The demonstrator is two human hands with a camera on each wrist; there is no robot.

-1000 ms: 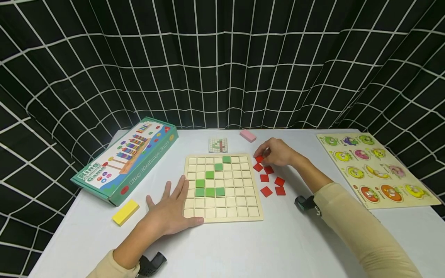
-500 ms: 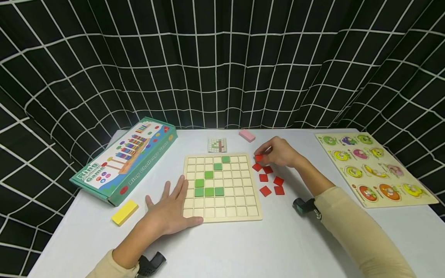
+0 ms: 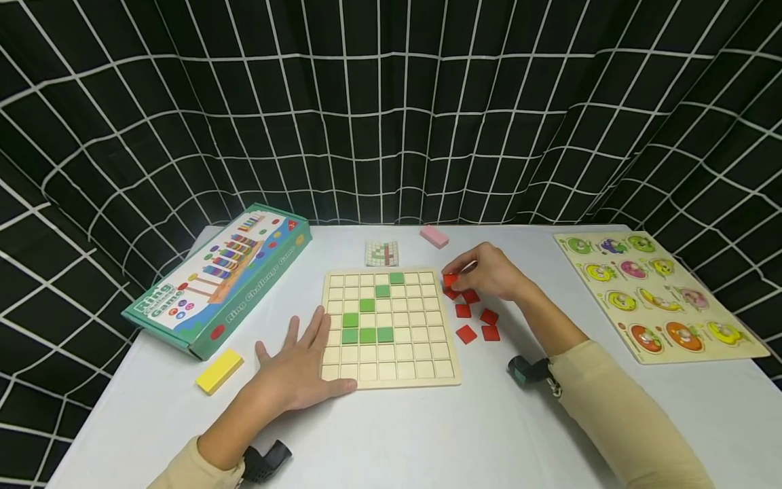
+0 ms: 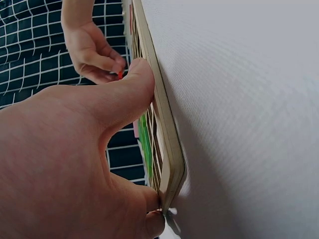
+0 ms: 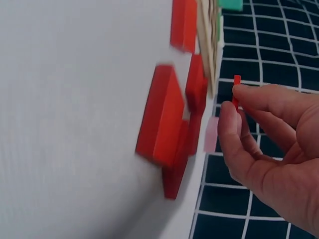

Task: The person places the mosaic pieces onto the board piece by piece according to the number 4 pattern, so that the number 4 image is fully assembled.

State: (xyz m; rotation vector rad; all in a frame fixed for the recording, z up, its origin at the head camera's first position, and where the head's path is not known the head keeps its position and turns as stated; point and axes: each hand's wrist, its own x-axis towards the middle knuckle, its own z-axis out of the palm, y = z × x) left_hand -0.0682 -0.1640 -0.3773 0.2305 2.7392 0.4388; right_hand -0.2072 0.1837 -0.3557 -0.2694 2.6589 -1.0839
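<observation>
A square wooden grid board (image 3: pixel 421 353) lies at the middle of the table, with several green tiles (image 3: pixel 367 335) in its cells. My left hand (image 3: pixel 296 373) rests spread on the board's left edge and near-left corner, thumb along the front rim. Beyond the board's far right corner, my right hand (image 3: pixel 491 272) pinches a red tile (image 5: pixel 237 79) between thumb and fingers; the right wrist view shows the tile held up off the table. Several more red tiles (image 3: pixel 466 334) lie loose below that hand, beside the board's right edge.
Behind the board lies a small pattern card (image 3: pixel 381 254), with a pink block (image 3: pixel 434 236) to its right. A game box (image 3: pixel 226 272) and a yellow block (image 3: pixel 220 371) are at the left. A fruit puzzle board (image 3: pixel 660 299) lies at the right.
My right hand, with the red tile in its pinch, has moved slightly left toward the board's far right corner. The left hand stays on the board.
</observation>
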